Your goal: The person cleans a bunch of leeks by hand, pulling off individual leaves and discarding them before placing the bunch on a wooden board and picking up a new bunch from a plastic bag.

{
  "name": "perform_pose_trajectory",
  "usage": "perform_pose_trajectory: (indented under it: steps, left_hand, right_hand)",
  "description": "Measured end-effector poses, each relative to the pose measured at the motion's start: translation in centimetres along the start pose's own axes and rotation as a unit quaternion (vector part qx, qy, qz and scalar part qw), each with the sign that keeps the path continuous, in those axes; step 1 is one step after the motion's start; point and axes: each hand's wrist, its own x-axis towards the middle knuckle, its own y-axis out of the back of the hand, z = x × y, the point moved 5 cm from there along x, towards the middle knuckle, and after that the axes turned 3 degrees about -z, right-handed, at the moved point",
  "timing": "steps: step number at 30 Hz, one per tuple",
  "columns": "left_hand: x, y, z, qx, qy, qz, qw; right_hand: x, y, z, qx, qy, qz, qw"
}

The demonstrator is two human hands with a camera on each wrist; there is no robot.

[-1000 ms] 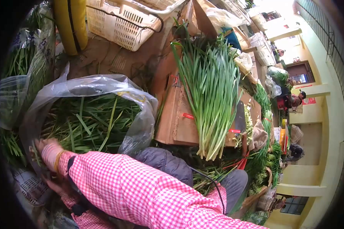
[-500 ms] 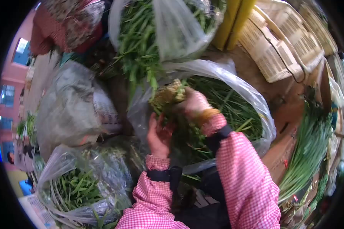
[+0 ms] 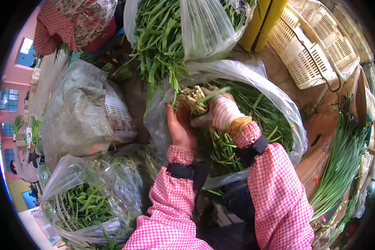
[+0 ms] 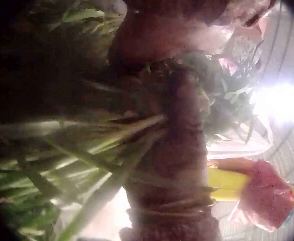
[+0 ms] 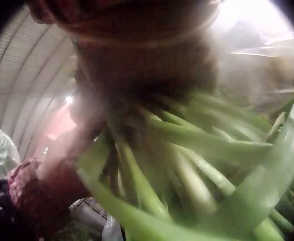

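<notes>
In the head view my right hand [image 3: 221,110], with a wrap round the palm, grips a bunch of long-leaved greens by the stems. The bunch's pale stem ends [image 3: 194,101] point up and left; its leaves [image 3: 225,152] hang below the hand. My left hand [image 3: 182,130] is close beside it, its palm against the bunch and its fingers extended up along the stem ends. Flat green leaves [image 5: 237,201] fan out below the gripping hand in the right wrist view. Under both hands lies an open clear plastic bag [image 3: 275,93] full of long greens.
Another bag of leafy greens [image 3: 160,46] stands ahead, beside a yellow post [image 3: 262,25]. White crates [image 3: 308,50] are at upper right. A stuffed grey sack [image 3: 71,116] and a clear bag of greens [image 3: 83,204] lie left. Long greens [image 3: 339,166] rest on cardboard at right.
The head view has swung left from the cardboard to the bags. Both hands came up over the open bag with the bunch, and its stem ends have tilted toward the left palm.
</notes>
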Motion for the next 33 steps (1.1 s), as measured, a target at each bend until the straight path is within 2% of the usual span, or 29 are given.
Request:
perform_pose_trajectory:
  steps: [2, 3, 6, 7, 9, 10, 11, 13, 14, 15, 16, 18, 19, 22, 23, 24, 26, 27, 29, 33]
  left_hand:
    - [-1.3, -0.9, 0.0, -0.043, 0.037, -0.035, 0.998]
    - [-1.3, -1.4, 0.0, -0.021, 0.020, -0.045, 0.999]
    - [-2.5, -3.2, 0.4, 0.008, 0.080, -0.056, 0.995]
    - [-2.7, -3.2, 0.3, 0.023, 0.082, -0.061, 0.994]
    - [-2.7, -2.2, 0.5, 0.020, 0.031, -0.014, 0.999]
    - [-2.5, -1.4, 0.5, 0.014, 0.004, 0.010, 1.000]
    - [-2.0, -0.9, 0.3, -0.032, 0.033, -0.045, 0.998]
    - [-1.4, -0.4, 0.3, -0.196, 0.121, -0.157, 0.960]
    - [-1.1, -0.5, 0.4, -0.186, 0.123, -0.184, 0.957]
    - [-0.8, -0.5, 0.6, -0.177, 0.124, -0.210, 0.953]
    - [-0.1, -0.8, 1.0, -0.101, 0.048, -0.213, 0.971]
    - [1.1, -1.4, 1.4, 0.051, -0.108, -0.209, 0.971]
    - [1.1, -2.7, 1.3, 0.041, -0.110, -0.225, 0.967]
    - [1.7, -4.3, -1.6, 0.086, -0.056, -0.236, 0.966]
    - [1.7, -4.1, -2.5, 0.119, -0.040, -0.232, 0.965]
    - [1.7, -3.8, -3.3, 0.143, -0.030, -0.228, 0.963]
    - [1.6, -3.3, -3.6, 0.172, -0.026, -0.223, 0.959]
    - [1.5, -3.1, -3.6, 0.182, -0.026, -0.219, 0.958]
    - [1.6, -3.0, -3.6, 0.200, -0.027, -0.214, 0.956]
    - [1.8, -2.4, -3.9, 0.243, -0.029, -0.202, 0.949]
  right_hand:
    - [-0.6, 0.9, -2.1, -0.033, 0.009, 0.049, 0.998]
    - [-0.5, 0.4, -2.4, -0.146, 0.004, 0.076, 0.986]
    - [0.3, 0.6, -1.8, -0.043, -0.070, 0.017, 0.996]
    - [0.1, 0.0, -1.3, -0.037, -0.058, 0.028, 0.997]
    - [0.0, -1.5, -0.8, 0.090, 0.000, 0.017, 0.996]
    - [0.1, -2.7, -0.4, 0.246, 0.026, 0.015, 0.969]
    - [0.3, -3.7, -0.3, 0.396, 0.051, 0.008, 0.917]
    - [0.5, -3.3, 1.1, 0.316, -0.019, 0.022, 0.948]
    - [0.6, -2.5, 1.4, 0.274, -0.053, 0.031, 0.960]
    - [0.3, -1.4, 1.6, 0.316, -0.060, 0.045, 0.946]
    - [-0.4, 0.7, 0.3, 0.330, -0.073, 0.003, 0.941]
    - [-0.8, 2.4, 0.2, 0.359, -0.116, -0.110, 0.920]
    - [-0.8, 2.0, 1.0, 0.380, -0.126, -0.109, 0.910]
    - [-0.7, 0.0, 0.6, 0.519, -0.068, -0.116, 0.844]
    - [-1.0, 0.8, -0.7, 0.444, -0.077, -0.125, 0.884]
    - [-0.9, -0.1, -0.1, 0.441, -0.093, -0.132, 0.883]
    - [-0.3, -1.7, 0.4, 0.325, -0.083, -0.136, 0.932]
    - [-0.2, -1.6, -0.6, 0.251, -0.047, -0.091, 0.963]
    - [-0.9, -1.1, -2.3, 0.159, -0.054, -0.033, 0.985]
    - [-0.2, -1.2, -0.2, 0.307, -0.100, -0.042, 0.946]
